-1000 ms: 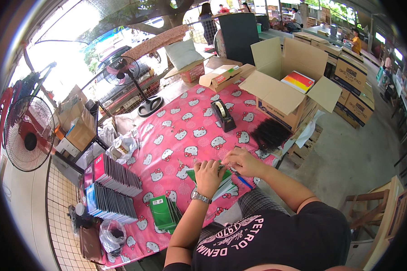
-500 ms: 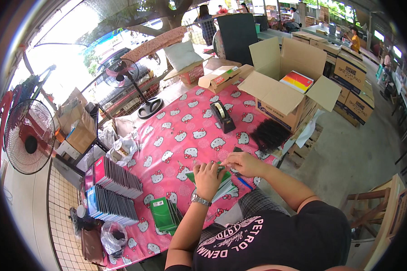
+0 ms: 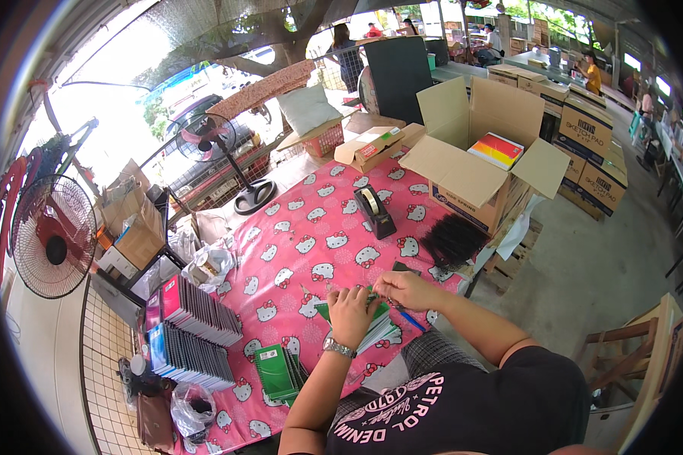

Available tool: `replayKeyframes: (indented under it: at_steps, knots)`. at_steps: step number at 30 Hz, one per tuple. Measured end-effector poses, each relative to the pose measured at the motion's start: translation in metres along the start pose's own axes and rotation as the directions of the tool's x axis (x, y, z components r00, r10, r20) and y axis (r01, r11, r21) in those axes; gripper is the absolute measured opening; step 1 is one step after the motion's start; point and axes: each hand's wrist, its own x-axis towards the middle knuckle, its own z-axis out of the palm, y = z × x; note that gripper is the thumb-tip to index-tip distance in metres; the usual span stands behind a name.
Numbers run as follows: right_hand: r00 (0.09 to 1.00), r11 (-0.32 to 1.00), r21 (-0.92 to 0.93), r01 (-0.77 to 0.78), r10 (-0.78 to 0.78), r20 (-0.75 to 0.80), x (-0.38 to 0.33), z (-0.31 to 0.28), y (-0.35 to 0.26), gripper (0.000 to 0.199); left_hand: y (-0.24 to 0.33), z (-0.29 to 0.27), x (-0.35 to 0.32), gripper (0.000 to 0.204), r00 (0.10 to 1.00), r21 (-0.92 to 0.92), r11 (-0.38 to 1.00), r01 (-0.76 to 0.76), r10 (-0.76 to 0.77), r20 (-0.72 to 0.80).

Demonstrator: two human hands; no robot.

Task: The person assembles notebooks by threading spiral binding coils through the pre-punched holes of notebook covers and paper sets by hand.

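An open-sided packing workshop — a long bench under a pink cartoon-cat-print cloth (image 3: 311, 250), brown cardboard cartons (image 3: 584, 144) stacked across the concrete floor, rows of upright spiral-bound notebooks (image 3: 197, 326), a black tape dispenser (image 3: 374, 212), standing electric fans (image 3: 49, 235) — tree and daylight beyond.

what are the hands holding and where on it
Both hands are on the green notebook lying on the table. The left hand presses its near left part; the right hand pinches its far right edge. The exact grip is too small to tell.
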Motion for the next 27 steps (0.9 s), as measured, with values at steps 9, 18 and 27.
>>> replayKeyframes:
  at_steps: [9,18,27]
  knots:
    - [0.99,0.918,-0.375,0.128,-0.097,0.101,0.008,0.008,0.012,0.028,0.006,-0.005,-0.007,0.022,1.0,-0.006,1.0,0.001,-0.001,0.021]
    - [0.993,0.949,-0.306,0.081,-0.049,0.111,0.007,-0.008,0.001,0.031,0.003,-0.018,-0.001,0.023,0.988,-0.129,0.991,-0.029,0.048,0.145]
    - [0.928,0.981,-0.017,-0.191,0.186,0.323,0.058,-0.016,0.045,0.04,-0.007,-0.023,0.0,0.019,0.981,-0.143,0.99,-0.013,0.041,0.19]
